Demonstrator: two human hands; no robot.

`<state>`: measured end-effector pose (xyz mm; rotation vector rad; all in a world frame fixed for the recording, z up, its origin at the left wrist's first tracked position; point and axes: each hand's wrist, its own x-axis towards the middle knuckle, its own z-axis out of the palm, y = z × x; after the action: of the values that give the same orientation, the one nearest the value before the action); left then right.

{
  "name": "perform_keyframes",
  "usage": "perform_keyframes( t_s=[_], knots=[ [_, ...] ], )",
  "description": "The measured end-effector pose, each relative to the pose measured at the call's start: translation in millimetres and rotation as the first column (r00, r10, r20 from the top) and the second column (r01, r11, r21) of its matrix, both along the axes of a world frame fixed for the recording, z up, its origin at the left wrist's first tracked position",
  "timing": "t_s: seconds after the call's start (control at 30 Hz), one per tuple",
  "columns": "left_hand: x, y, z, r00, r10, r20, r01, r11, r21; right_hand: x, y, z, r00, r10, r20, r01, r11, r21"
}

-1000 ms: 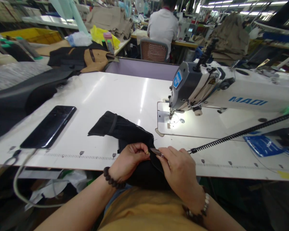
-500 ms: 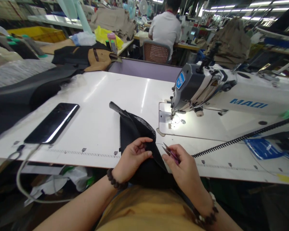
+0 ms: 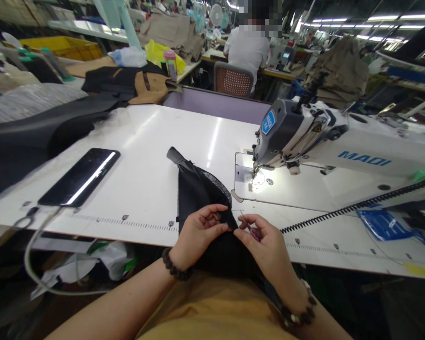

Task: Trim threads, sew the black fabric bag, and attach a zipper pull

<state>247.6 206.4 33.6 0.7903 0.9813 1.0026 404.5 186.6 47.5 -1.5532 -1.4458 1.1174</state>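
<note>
Pinching black fabric [image 3: 193, 191], the left hand [image 3: 200, 233] sits beside the right hand [image 3: 268, 245], which grips purple snips [image 3: 253, 233].

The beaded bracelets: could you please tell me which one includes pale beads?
It is the right-wrist bracelet, which mixes pale beads with dark ones; the left-wrist bracelet shows only dark beads.

Black cloth [image 3: 194, 189]: folded, pinched in left fingertips [image 3: 219, 230], extends beyond them. Purple-handled snips [image 3: 254, 233]: in right fingers [image 3: 247, 239], blades jutting past.
</note>
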Motion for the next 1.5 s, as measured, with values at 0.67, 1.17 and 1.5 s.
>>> perform_keyframes(
  t_s=[0.67,1.17,1.5],
  knots=[
    [7,1,0.2,0.963,0.071,-0.261,-0.036,0.990,0.135,-3,12,13.7,0.991,0.103,0.084,-0.108,0.992,0.061],
    [7,2,6.3,0.979,0.037,-0.202,-0.014,0.994,0.110,-2,15,3.3,0.867,-0.070,-0.493,-0.084,0.955,-0.285],
    [12,4,5.0,0.999,0.037,-0.011,-0.038,0.994,-0.105,0,14,7.0,0.860,-0.070,-0.506,-0.099,0.949,-0.300]
  ],
)
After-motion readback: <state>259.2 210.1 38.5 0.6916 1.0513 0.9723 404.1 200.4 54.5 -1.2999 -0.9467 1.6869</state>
